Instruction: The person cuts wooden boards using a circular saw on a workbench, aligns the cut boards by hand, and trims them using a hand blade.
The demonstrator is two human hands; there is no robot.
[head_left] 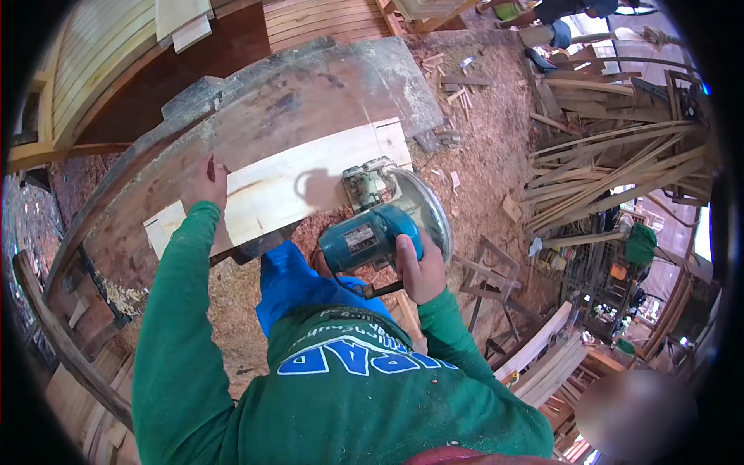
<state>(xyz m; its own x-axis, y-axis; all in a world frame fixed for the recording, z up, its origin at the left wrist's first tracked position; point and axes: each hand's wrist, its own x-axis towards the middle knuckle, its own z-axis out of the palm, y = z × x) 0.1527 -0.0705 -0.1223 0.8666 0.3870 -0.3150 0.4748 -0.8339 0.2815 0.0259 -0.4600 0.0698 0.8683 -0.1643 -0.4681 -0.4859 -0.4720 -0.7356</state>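
Observation:
A pale wooden board [287, 182] lies across the worn workbench [256, 116] in front of me. Dark marks cross it near its right end. My right hand [421, 269] is wrapped round the handle of a teal circular saw [360, 236]. The saw is tilted at the board's right end, its round metal guard facing right and its base toward the board. Whether the blade touches the wood is hidden. My left hand [205, 186] rests at the board's left part, with fingers stretched toward the far side; a narrow dark shape beside them is unclear.
Wood shavings cover the floor [484, 147]. Long wooden strips [612, 174] are piled at the right, and more planks [550, 364] lie at the lower right. Slatted wooden panels [325, 27] stand beyond the bench. Another person's leg [542, 35] shows at the top right.

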